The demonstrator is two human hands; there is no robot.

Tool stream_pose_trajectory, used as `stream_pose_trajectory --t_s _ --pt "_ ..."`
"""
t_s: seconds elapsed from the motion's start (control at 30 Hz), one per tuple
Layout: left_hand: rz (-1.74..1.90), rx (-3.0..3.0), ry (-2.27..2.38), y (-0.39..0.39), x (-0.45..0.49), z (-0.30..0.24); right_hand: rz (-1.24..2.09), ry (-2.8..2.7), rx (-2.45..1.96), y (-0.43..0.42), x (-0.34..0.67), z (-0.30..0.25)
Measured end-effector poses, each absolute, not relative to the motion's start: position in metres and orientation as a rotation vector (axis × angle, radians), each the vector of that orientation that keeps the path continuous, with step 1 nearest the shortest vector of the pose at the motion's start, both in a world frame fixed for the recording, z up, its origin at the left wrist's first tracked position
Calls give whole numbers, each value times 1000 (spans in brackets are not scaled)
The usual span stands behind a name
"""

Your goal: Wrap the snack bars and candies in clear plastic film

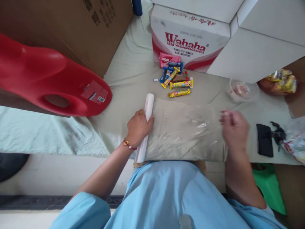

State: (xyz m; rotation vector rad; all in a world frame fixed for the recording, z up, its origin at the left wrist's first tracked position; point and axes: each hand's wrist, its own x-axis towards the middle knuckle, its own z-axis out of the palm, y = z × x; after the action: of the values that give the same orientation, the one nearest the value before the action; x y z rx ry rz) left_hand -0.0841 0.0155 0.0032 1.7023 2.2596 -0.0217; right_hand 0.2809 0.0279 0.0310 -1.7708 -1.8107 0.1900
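Note:
My left hand (139,126) is wrapped round the middle of a white roll of clear plastic film (149,103), which lies slanted on the cloth. A wide sheet of unrolled film (183,130) stretches from the roll to the right, wrinkled and shiny. At its far right edge, my right hand (234,127) is closed in a pinch on the film; motion blurs the fingers. Beyond the sheet lies a small pile of packaged snacks: yellow-wrapped bars (179,93), blue packets (166,74) and a pink nabati packet (169,59).
A big red jug (78,86) and a brown carton (71,28) stand at left. Behind the snacks is a Wahaha water box (190,41). On the right are a clear tub (252,92), a bowl of yellow packets (281,82), a black phone (264,140) and keys (278,133).

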Motion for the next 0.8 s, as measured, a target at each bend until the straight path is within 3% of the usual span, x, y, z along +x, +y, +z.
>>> stream_pose_trajectory --t_s 0.13,0.3,0.47,0.67,0.8 --pt "47 1740 2237 12 -84 5 307 -2333 -1468 28 175 -10" --pt "214 1718 2193 9 -97 7 360 -2540 -1545 29 145 -56" --pt "175 1643 2169 3 -105 18 367 -2583 -1521 31 154 -56" --pt "396 1576 2219 -25 -89 37 364 -2595 -1493 30 151 -55" --pt "455 1400 2454 -52 -112 59 344 -2576 -1573 31 153 -55"
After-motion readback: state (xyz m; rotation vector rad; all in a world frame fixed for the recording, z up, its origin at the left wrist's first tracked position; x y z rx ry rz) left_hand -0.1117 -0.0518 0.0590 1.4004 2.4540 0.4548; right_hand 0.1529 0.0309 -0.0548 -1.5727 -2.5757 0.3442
